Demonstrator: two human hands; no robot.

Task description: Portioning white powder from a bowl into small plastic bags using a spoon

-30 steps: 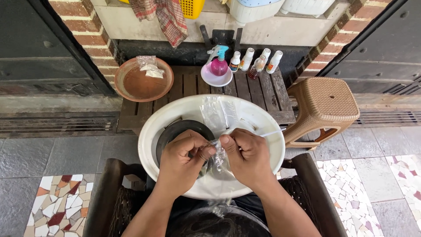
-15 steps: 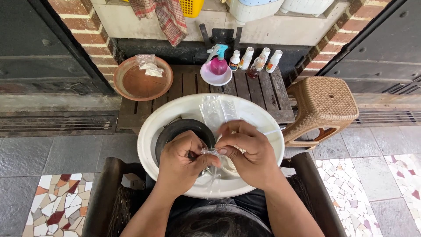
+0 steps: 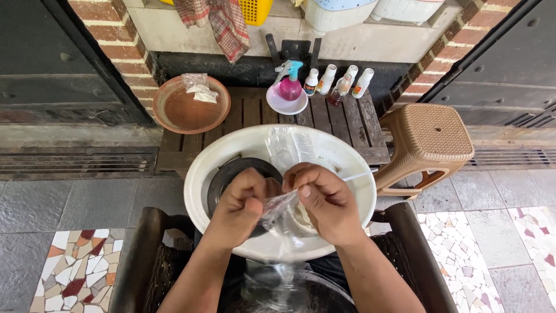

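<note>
Both hands sit a little lower over the bowl than half a second ago, and the bag between them looks more bunched up. The left hand (image 3: 242, 200) is curled tight, pinching one side of the small clear plastic bag (image 3: 277, 210). The right hand (image 3: 324, 200) is curled too, with its thumb and fingers pinching the other side. The bag hangs between the two hands, just above the near part of the big white bowl (image 3: 217, 159).

A dark round dish (image 3: 231, 174) lies inside the bowl on the left, and the left hand covers part of it. Something pale lies under the right hand, but I cannot tell what it is. A thin white stick (image 3: 359, 175) pokes out to the right from behind the right hand. Another clear plastic sheet (image 3: 288, 148) lies at the far side of the bowl.

The bowl fills most of the room between the chair arms. Its far rim sits on the wooden slat table (image 3: 347, 122). On that table, far off, stand a brown clay dish (image 3: 185, 110), a pink spray bottle (image 3: 290, 87) in a small white dish, and a row of little bottles (image 3: 339, 84). A brown plastic stool (image 3: 425, 142) stands close on the right, just beside the bowl's rim. More crinkly plastic near the person's lap is cut off at the bottom edge.
</note>
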